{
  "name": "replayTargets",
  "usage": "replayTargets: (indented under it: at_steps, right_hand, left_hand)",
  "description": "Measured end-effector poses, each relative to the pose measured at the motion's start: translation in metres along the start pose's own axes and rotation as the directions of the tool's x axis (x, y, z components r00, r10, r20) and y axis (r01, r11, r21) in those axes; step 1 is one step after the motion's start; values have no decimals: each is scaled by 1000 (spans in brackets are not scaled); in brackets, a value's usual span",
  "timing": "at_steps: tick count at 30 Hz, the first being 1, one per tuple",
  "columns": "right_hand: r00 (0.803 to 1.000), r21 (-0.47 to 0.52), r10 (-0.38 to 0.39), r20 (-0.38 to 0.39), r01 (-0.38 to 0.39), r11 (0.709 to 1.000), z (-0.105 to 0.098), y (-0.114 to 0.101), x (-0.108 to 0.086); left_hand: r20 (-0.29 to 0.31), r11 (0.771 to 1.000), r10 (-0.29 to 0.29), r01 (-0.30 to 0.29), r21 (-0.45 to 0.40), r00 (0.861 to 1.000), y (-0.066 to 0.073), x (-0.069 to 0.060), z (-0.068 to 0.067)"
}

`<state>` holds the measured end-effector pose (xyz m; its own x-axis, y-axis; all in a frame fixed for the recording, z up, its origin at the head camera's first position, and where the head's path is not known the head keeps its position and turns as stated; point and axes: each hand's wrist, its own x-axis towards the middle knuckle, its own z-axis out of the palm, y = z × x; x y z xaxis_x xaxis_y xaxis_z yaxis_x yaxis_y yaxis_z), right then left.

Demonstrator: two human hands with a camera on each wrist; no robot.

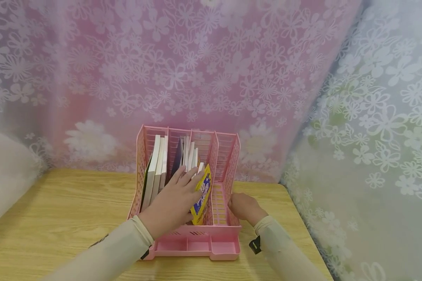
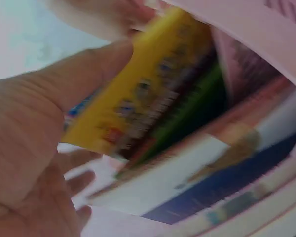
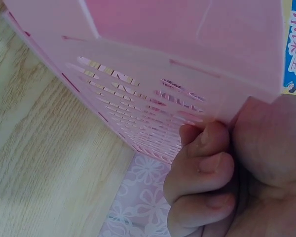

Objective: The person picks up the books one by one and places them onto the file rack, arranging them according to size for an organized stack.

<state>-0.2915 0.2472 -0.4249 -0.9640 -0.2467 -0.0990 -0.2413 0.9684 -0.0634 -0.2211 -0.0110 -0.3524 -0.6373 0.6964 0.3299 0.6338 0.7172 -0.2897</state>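
Note:
A pink desktop file rack (image 1: 225, 232) with upright dividers holds several books. My left hand (image 1: 170, 207) reaches over the books with fingers spread and nearly straight. Its fingertips are by the top of a yellow-and-blue book (image 1: 203, 195) in a middle compartment. In the left wrist view the thumb lies against the yellow book (image 2: 160, 64), which is blurred. My right hand (image 1: 246, 207) grips the rack's right side wall (image 3: 153, 98), its fingers curled on the outer face. The thumb side goes over the wall's edge, partly hidden.
White-paged books (image 1: 154, 168) stand in the left compartment, and thinner ones (image 1: 188, 152) lean in the middle. Low pink trays (image 1: 198, 246) line the rack's front. The rack stands on a wooden table (image 1: 88, 203), with flowered curtains (image 1: 211, 70) behind and to the right.

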Motion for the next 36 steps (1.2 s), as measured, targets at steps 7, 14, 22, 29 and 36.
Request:
replayTargets:
  at_steps: [7, 14, 22, 29, 36]
  right_hand:
    - [1000, 11, -16, -4, 16, 1000, 3, 1, 0]
    - [1000, 19, -19, -18, 19, 1000, 2, 0, 0]
    - [1000, 27, -17, -19, 18, 999, 6, 1, -1]
    - [1000, 27, -9, -9, 9, 1000, 4, 1, -1]
    - [1000, 24, -14, -11, 14, 1000, 3, 1, -3]
  left_hand:
    - [25, 999, 19, -19, 26, 1000, -2, 8, 11]
    - [-16, 998, -30, 31, 63, 999, 1, 19, 6]
    - [90, 991, 127, -129, 21, 988, -1, 22, -2]
    - [12, 980, 195, -194, -33, 981, 0, 19, 4]
    - [-32, 984, 153, -155, -85, 988, -1, 18, -6]
